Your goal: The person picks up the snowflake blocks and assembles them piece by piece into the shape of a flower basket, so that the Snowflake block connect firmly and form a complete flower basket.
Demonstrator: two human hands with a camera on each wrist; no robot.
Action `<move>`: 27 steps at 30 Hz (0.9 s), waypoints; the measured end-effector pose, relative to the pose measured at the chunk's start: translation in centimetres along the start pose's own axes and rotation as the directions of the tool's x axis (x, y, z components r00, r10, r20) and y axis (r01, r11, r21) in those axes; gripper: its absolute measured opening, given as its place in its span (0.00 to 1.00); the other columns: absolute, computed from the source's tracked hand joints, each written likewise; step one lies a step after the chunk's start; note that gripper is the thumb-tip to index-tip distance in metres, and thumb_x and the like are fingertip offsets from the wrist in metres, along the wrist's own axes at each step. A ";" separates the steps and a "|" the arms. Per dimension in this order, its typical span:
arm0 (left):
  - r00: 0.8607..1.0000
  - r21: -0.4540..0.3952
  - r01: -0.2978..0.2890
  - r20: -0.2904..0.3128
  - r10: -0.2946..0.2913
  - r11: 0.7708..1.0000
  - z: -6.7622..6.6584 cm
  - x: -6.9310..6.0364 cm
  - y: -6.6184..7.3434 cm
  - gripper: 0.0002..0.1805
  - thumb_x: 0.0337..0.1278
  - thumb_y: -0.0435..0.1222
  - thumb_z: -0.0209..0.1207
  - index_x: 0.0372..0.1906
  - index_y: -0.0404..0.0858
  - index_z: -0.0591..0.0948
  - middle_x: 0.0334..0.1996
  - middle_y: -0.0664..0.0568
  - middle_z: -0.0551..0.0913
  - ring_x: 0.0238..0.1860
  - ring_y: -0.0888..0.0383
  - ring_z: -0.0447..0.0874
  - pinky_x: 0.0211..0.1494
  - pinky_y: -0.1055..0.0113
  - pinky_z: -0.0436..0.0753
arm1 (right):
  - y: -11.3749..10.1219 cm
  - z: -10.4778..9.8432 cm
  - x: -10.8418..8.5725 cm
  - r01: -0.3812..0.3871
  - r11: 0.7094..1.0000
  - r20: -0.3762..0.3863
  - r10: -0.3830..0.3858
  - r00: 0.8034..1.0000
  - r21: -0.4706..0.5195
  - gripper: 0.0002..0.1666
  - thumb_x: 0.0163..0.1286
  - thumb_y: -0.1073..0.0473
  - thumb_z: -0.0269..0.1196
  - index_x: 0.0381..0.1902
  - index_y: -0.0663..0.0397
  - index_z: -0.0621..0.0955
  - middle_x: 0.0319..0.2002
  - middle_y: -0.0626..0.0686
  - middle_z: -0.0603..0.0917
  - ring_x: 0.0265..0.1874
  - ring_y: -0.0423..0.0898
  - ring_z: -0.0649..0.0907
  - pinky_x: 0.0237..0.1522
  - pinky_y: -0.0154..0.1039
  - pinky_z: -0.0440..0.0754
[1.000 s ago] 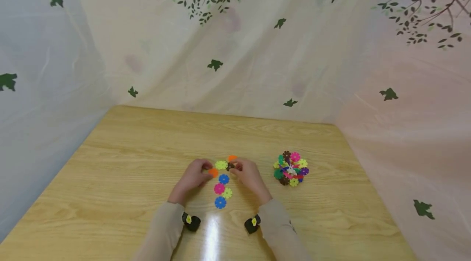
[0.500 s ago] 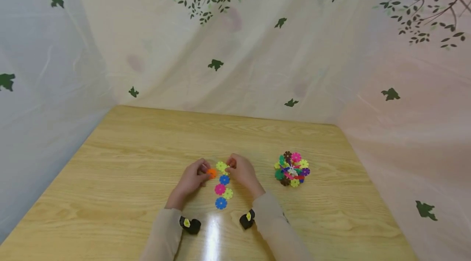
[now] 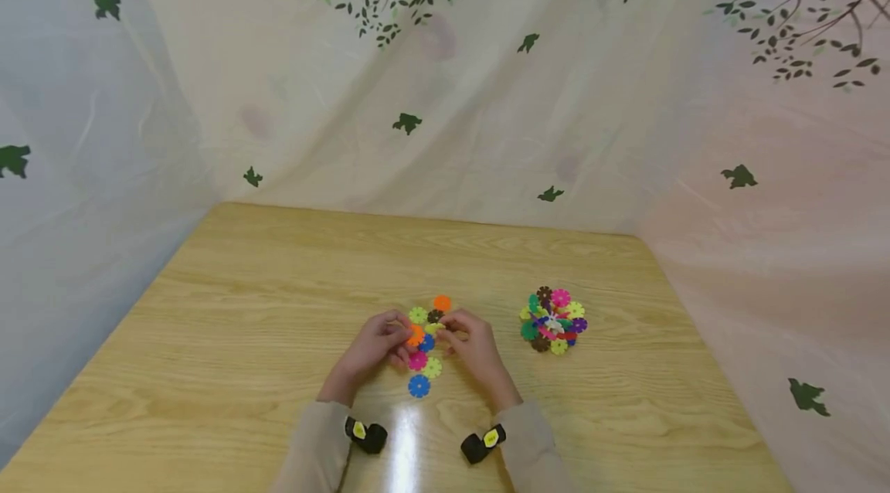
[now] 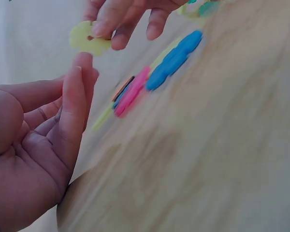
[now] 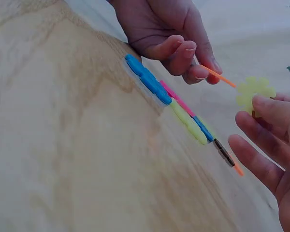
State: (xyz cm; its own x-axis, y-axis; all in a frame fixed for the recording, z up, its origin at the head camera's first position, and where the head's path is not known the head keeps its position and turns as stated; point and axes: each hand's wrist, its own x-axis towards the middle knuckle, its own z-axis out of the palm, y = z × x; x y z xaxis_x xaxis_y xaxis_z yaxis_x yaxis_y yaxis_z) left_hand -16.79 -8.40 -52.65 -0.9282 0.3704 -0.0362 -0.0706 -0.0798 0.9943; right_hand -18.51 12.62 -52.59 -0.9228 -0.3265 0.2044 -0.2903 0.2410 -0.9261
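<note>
Two narrow finger pinches: left hand (image 3: 375,344) gripping orange disc (image 3: 416,335), right hand (image 3: 477,346) gripping yellow disc (image 5: 251,89), each holding outer side, presumably leaving facing rims free.

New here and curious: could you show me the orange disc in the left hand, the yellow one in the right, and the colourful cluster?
Held orange disc (image 3: 416,335): head view, its flat face.
Held yellow disc (image 5: 253,89): right wrist view, its flat face.
Colourful cluster (image 3: 553,321): head view, its middle.
</note>
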 end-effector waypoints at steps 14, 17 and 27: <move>0.997 0.049 -0.039 -0.059 0.042 0.998 0.7 0.3 0.1 0.12 0.67 0.28 0.52 0.44 0.19 0.71 0.21 0.52 0.80 0.19 0.64 0.80 0.23 0.73 0.83 | 0.0 0.3 -0.6 -0.015 1.000 -0.045 0.016 0.999 0.025 0.09 0.66 0.69 0.61 0.43 0.64 0.82 0.39 0.64 0.83 0.38 0.55 0.85 0.26 0.38 0.88; 0.996 0.067 -0.049 -0.065 0.053 0.997 0.9 0.2 0.3 0.12 0.66 0.29 0.53 0.43 0.19 0.72 0.22 0.51 0.80 0.19 0.64 0.79 0.23 0.73 0.83 | 0.0 0.4 -0.7 0.002 1.000 -0.043 -0.002 0.999 -0.007 0.08 0.65 0.67 0.62 0.42 0.63 0.83 0.38 0.63 0.83 0.38 0.54 0.85 0.27 0.36 0.88; 0.997 0.084 -0.041 -0.054 0.046 0.996 0.8 0.1 0.5 0.12 0.66 0.26 0.52 0.43 0.16 0.72 0.22 0.51 0.81 0.19 0.64 0.81 0.25 0.73 0.85 | 0.3 0.7 -0.7 0.163 0.979 -0.038 -0.168 0.985 -0.120 0.04 0.62 0.65 0.65 0.33 0.58 0.86 0.31 0.57 0.86 0.27 0.50 0.85 0.28 0.30 0.86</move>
State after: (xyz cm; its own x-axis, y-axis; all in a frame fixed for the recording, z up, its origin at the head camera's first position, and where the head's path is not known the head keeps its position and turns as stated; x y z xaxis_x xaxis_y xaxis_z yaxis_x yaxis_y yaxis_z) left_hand -16.65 -7.62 -52.03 -0.9488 0.3157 0.0043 -0.0011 -0.0168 0.9999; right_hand -17.82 12.30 -53.19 -0.8697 -0.3277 0.3692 -0.4650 0.2925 -0.8356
